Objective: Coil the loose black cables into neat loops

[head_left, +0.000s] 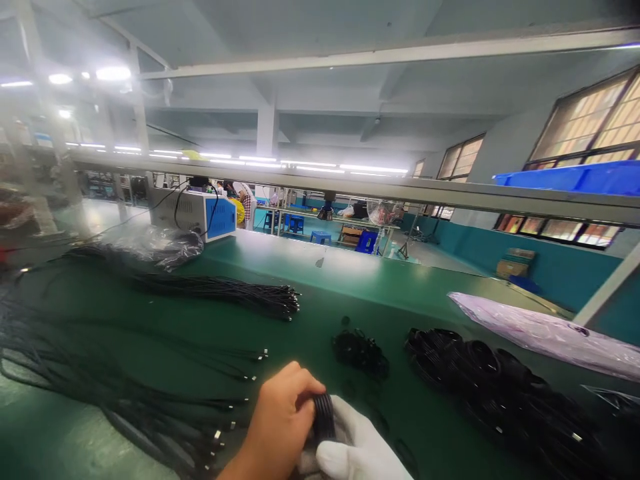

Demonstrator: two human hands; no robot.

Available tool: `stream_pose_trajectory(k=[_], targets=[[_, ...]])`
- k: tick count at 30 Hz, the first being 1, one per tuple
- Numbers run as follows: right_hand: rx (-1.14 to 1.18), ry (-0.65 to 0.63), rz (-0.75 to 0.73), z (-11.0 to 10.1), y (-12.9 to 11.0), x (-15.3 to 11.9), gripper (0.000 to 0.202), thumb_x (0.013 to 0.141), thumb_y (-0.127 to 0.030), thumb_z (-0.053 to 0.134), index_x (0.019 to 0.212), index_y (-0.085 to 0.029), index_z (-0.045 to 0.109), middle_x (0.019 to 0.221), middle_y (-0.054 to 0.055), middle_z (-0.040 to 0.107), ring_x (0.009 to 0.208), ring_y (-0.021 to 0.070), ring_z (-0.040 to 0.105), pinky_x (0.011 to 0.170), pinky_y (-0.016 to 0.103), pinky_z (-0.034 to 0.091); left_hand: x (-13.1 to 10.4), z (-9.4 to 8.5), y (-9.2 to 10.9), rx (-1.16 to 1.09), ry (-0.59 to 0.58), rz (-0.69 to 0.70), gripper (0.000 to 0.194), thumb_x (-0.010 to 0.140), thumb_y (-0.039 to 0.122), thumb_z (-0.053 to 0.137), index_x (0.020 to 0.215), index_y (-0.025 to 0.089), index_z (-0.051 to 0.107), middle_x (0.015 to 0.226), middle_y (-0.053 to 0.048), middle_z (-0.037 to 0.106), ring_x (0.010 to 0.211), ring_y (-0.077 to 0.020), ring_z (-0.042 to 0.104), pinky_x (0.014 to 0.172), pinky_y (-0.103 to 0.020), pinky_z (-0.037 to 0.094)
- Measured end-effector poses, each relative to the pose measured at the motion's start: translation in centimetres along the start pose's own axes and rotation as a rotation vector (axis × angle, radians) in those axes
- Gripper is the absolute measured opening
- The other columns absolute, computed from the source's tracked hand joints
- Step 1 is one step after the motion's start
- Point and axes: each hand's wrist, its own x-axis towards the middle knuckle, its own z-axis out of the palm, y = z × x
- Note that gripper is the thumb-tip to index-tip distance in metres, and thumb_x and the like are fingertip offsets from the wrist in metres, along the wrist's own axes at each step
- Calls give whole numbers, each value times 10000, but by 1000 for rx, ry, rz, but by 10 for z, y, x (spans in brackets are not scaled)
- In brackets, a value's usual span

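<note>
Green tabletop [315, 340] crosses a room with strip lights [113, 73] left, windows [595, 127] right; loose cables [100, 387], clear plastic [165, 247] partly before a machine [220, 217], a cable bundle [240, 293], then a black coil [324, 415] pinched in the grip of bare left hand [281, 413] and gloved right hand [357, 440], heaped coils [480, 380], pinkish package [545, 333]

Both hands [284, 408] curled, close together

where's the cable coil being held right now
In the head view, the cable coil is at bottom centre, held between the bare left hand and the gloved right hand, nearer the camera than the small black heap.
</note>
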Motion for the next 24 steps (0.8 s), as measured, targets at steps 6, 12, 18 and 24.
stream_pose_trajectory(k=[6, 12, 18, 24], targets=[[125, -73, 4, -15, 5, -5, 461, 733, -322, 689, 1117, -95, 576, 855, 102, 645, 702, 149, 623, 641, 238, 436, 15, -22, 0, -222, -198, -121, 229, 688, 107, 531, 860, 173, 666, 819, -11, 615, 782, -170, 579, 696, -264, 439], [327, -251, 147, -19, 8, -4, 537, 762, -445, 561, 1064, -6, 624, 1036, 166, 658, 776, 177, 636, 734, 274, 450, 15, -47, -13, -692, -604, -144, 499, 675, 176, 689, 1167, 225, 623, 1199, -41, 618, 1072, -232, 557, 928, -329, 410], [-72, -3, 52, -15, 3, 1, 549, 683, -383, 734, 1141, -154, 536, 822, 36, 621, 711, 159, 589, 625, 257, 432, 14, -34, -19, -407, -444, -173, 463, 635, 134, 689, 1086, 239, 664, 1127, -25, 645, 1122, -255, 534, 979, -357, 399], [-63, 158, -82, -7, 0, -9, 464, 616, -335, 719, 1004, -156, 539, 918, 35, 560, 676, 132, 577, 571, 236, 386, 17, -29, -43, -388, -319, -184, 448, 751, 360, 610, 1168, 194, 609, 1185, -82, 642, 1114, -259, 576, 995, -375, 431]])
